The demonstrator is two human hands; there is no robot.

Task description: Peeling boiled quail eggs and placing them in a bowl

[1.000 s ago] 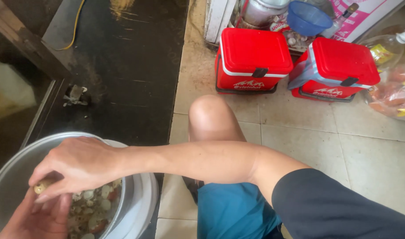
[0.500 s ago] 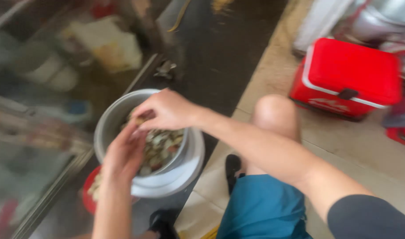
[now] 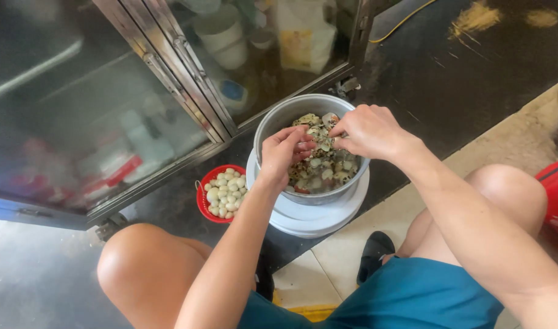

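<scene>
Clearly both hands, left (image 3: 283, 152) and right (image 3: 364, 129), pinch one small speckled egg (image 3: 320, 145) over the metal pot (image 3: 273, 125) of eggs and shells; a squeeze too hard might crush it.

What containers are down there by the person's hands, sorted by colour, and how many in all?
Metal pot, holding speckled eggs and shells, both hands over it: 1
White bowl, under the pot: 1
Red basket, holding peeled white eggs: 1
Total: 3
</scene>
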